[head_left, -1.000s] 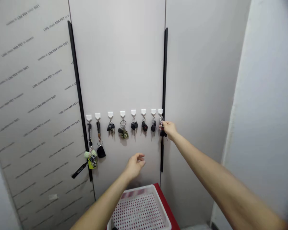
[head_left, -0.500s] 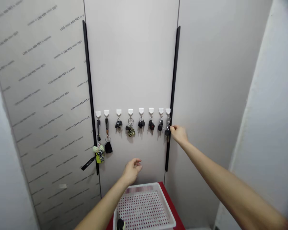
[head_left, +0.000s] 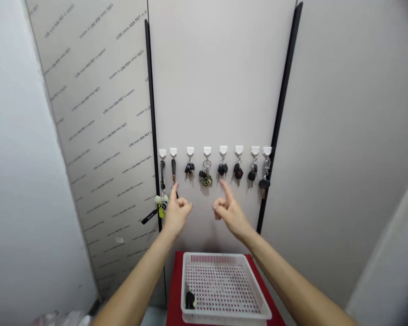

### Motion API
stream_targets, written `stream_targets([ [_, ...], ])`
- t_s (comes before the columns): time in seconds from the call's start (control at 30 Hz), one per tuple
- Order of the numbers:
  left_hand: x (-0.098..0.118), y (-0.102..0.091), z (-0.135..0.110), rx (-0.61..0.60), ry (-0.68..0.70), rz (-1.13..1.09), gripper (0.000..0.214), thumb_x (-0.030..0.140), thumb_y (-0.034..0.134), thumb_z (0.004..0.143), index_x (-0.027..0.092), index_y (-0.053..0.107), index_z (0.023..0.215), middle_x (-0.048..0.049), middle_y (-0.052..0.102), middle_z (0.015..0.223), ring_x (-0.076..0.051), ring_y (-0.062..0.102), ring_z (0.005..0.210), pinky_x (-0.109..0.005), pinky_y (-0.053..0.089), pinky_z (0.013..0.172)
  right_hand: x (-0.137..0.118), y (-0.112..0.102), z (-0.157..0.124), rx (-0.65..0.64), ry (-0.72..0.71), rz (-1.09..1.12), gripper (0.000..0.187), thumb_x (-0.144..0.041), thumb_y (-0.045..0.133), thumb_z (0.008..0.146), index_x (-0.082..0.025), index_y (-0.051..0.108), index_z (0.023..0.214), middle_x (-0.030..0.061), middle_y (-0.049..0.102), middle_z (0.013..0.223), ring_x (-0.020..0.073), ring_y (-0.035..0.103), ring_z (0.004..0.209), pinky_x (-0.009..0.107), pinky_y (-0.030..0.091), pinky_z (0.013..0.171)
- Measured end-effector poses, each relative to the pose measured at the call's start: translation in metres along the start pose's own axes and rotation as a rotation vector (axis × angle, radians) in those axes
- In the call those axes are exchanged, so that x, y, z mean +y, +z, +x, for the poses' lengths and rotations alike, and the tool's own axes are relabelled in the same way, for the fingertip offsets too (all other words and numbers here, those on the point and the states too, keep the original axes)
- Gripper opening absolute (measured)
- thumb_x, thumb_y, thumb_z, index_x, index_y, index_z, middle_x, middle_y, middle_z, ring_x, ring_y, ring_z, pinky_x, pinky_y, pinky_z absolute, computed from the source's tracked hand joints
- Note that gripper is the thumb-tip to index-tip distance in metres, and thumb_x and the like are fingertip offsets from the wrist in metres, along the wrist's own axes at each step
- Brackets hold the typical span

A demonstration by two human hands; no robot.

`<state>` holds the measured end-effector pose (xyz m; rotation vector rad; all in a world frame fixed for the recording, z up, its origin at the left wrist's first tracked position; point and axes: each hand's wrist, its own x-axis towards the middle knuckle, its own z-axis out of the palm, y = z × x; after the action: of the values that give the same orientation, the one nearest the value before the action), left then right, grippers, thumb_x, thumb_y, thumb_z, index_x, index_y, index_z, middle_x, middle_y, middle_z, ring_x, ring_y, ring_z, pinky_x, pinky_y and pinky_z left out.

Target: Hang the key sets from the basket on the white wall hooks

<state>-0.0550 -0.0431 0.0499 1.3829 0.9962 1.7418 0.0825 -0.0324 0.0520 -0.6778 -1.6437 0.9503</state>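
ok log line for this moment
left hand: at second hanging key | right hand: empty, pointing at keys | basket: one black key

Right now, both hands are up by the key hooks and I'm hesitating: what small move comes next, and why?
Probably raise the left hand and pinch the strap on the second hook: its forefinger is at that strap, while the right hand only points from below the keys.

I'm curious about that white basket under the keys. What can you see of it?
The white basket looks like plastic: shallow, rectangular, its floor full of small holes, its walls slotted. It sits level on a red surface under the row of hooks. One small dark item lies in its near left corner. The left hand and right hand are above it, not touching.
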Motion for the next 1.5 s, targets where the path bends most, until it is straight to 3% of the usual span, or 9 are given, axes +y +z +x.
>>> stream_targets([
  [0.17,0.04,-0.005,-0.008,-0.041,0.144,-0.114,0.075,0.014,0.05,0.06,0.026,0.006,0.119,0.0104,0.034,0.046,-0.002,0.029,0.041,-0.014,0.025,0.044,-0.036,0.004,0.006,0.017,-0.221,0.191,0.072,-0.013,0.039,0.064,-0.028,-0.004,0.119,-0.0085,0.039,0.05,0.0051,0.037,0.042,0.02,0.034,0.044],
  [0.37,0.028,-0.001,-0.012,-0.118,0.097,-0.166,0.075,0.013,0.049,0.061,0.026,0.005,0.119,0.0102,0.034,0.046,-0.002,0.028,0.041,-0.015,0.025,0.045,-0.023,0.013,0.002,-0.024,-0.17,0.215,0.072,-0.012,0.039,0.064,-0.03,-0.003,0.119,-0.0089,0.038,0.051,0.0044,0.036,0.041,0.019,0.033,0.042],
  [0.67,0.018,-0.008,-0.008,-0.092,0.073,-0.089,0.077,0.015,0.051,0.059,0.023,0.005,0.12,0.0102,0.034,0.045,-0.002,0.029,0.041,-0.015,0.028,0.047,-0.012,0.022,0.003,-0.075,-0.078,0.179,0.073,-0.013,0.04,0.062,-0.027,-0.003,0.119,-0.009,0.039,0.051,0.004,0.036,0.041,0.018,0.033,0.041],
  [0.77,0.004,-0.02,0.009,0.02,0.071,0.003,0.073,0.018,0.051,0.058,0.021,0.01,0.119,0.0102,0.035,0.046,-0.002,0.031,0.041,-0.015,0.029,0.048,0.001,0.03,0.01,-0.103,0.041,0.115,0.068,-0.013,0.04,0.061,-0.022,0.007,0.12,-0.0096,0.038,0.048,0.0034,0.035,0.038,0.017,0.032,0.041],
  [0.87,-0.014,-0.039,0.039,0.263,0.075,0.135,0.064,0.019,0.05,0.058,0.018,0.019,0.115,0.0066,0.043,0.055,-0.004,0.039,0.046,-0.017,0.033,0.051,0.01,0.041,0.027,-0.08,0.178,-0.023,0.048,-0.016,0.039,0.062,-0.013,0.034,0.109,-0.0081,0.039,0.045,0.0034,0.035,0.036,0.017,0.032,0.04],
  [1.0,-0.029,-0.06,0.078,0.44,0.046,0.376,0.053,0.022,0.051,0.056,0.016,0.033,0.106,-0.003,0.049,0.081,-0.008,0.047,0.063,-0.021,0.037,0.06,0.015,0.058,0.063,0.035,0.17,-0.191,0.033,-0.02,0.04,0.063,-0.011,0.048,0.094,0.0012,0.052,0.066,0.0047,0.045,0.044,0.017,0.035,0.041],
  [1.23,-0.024,-0.06,0.099,0.351,0.011,0.749,0.04,0.029,0.049,0.059,0.016,0.044,0.096,-0.0093,0.053,0.09,-0.017,0.049,0.079,-0.027,0.034,0.066,0.035,0.087,0.12,0.133,0.13,-0.301,0.038,-0.025,0.042,0.064,-0.01,0.045,0.099,0.0083,0.054,0.086,0.0061,0.049,0.046,0.019,0.037,0.041],
  [1.37,-0.024,-0.065,0.104,0.25,-0.067,0.858,0.018,0.027,0.045,0.061,0.015,0.052,0.072,-0.0073,0.056,0.07,-0.016,0.05,0.065,-0.025,0.033,0.056,0.043,0.098,0.128,0.085,0.181,-0.252,0.034,-0.025,0.039,0.067,-0.01,0.047,0.095,0.0066,0.056,0.075,0.0062,0.047,0.041,0.019,0.036,0.037],
  [1.5,-0.015,-0.074,0.108,0.165,0.005,0.794,0.015,0.024,0.042,0.063,0.014,0.05,0.054,-0.0011,0.051,0.053,-0.01,0.043,0.048,-0.02,0.029,0.047,0.041,0.096,0.13,0.105,0.059,-0.394,0.027,-0.026,0.039,0.067,-0.011,0.054,0.083,0.0049,0.058,0.067,0.0095,0.049,0.051,0.021,0.038,0.047],
])
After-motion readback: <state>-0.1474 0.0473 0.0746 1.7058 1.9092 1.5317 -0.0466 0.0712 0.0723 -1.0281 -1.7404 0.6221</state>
